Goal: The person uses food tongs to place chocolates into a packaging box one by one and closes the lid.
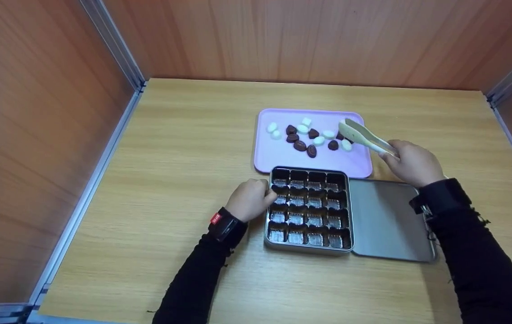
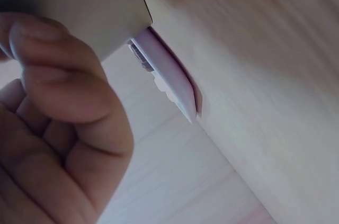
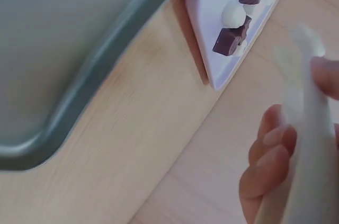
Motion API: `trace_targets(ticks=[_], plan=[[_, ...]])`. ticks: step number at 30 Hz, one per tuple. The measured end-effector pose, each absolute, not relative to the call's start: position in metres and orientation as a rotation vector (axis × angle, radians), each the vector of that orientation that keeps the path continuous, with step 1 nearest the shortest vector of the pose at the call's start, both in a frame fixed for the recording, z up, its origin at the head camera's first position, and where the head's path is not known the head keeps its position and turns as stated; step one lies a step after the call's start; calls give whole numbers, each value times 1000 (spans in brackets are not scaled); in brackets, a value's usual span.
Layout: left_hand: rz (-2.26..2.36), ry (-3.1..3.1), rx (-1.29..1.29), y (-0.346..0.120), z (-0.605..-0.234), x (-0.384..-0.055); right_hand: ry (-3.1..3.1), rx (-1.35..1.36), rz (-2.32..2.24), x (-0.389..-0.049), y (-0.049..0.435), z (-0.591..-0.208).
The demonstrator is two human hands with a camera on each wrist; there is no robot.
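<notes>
In the head view my left hand [image 1: 249, 200] is at the left side of a metal tin [image 1: 308, 250]. Its fingers are curled against the tin's wall, with the thumb over the rim. A dark plastic insert [image 1: 306, 204] with several square compartments sits inside; no chocolates show in them. My right hand [image 1: 413, 163] grips pale tongs [image 1: 366, 136], their tips apart over the right part of a lilac tray [image 1: 278, 157]. Dark chocolates [image 1: 300, 145] and white chocolates [image 1: 318, 141] lie scattered on this tray. The right wrist view shows the tongs [image 3: 312, 144] between fingers and thumb.
The tin's flat metal lid [image 1: 391, 220] lies against the tin's right side, below the right forearm. Wood-patterned panels [image 1: 292, 40] with metal frame edges [image 1: 116, 49] enclose the wooden table [image 1: 183, 157] at the back and sides.
</notes>
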State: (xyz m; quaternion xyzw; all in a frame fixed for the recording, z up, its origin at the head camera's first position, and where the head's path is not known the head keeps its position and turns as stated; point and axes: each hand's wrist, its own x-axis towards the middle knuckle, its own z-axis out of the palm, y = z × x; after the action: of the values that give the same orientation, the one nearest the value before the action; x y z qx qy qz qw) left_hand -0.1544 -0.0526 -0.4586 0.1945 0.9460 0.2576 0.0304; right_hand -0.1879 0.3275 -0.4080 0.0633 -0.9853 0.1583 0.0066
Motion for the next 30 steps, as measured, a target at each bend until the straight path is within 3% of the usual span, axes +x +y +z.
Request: trace_targets(ticks=[12, 30], plan=[[834, 2914, 589, -54, -460, -154, -3086, 156, 379, -161, 330, -420], [848, 2892, 577, -54, -457, -153, -3087, 126, 338, -168, 315, -423]])
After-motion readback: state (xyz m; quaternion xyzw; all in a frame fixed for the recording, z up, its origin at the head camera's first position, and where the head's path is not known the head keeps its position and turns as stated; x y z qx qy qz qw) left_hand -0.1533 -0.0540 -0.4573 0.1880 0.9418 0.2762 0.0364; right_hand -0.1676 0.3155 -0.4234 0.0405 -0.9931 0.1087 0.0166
